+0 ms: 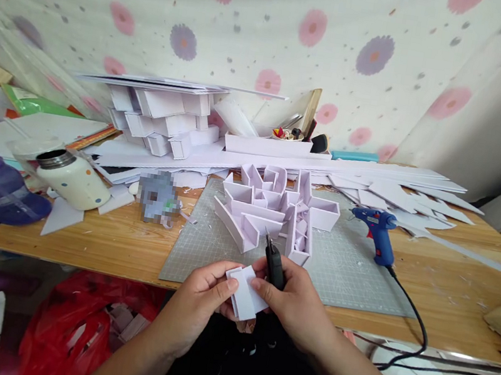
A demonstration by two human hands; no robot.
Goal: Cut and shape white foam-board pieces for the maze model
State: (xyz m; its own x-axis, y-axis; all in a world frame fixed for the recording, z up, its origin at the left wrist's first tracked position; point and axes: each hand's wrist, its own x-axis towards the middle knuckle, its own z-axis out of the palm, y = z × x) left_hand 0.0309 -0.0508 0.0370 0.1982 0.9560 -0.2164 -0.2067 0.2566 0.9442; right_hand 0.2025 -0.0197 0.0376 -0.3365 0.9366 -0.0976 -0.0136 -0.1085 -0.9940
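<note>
Between my two hands, at the table's front edge, are small white foam board pieces [247, 295], one lying over another. My left hand [208, 292] is closed on their left side, thumb on top. With thumb and fingers my right hand [293, 295] pinches their right side. It also holds a black utility knife [273, 264], whose blade points up and away. Just beyond, on a grey-green cutting mat [336, 277], stands a white foam board model [271, 206] of open-topped compartments. Thin scraps lie in its front right compartment.
A blue hot glue gun [379, 230] stands at the mat's right, its cord running off the front edge. White boxes [161, 119] are stacked at back left. An uncapped cream bottle [74, 178] leans at left. A red bag [66, 329] of offcuts sits below the table.
</note>
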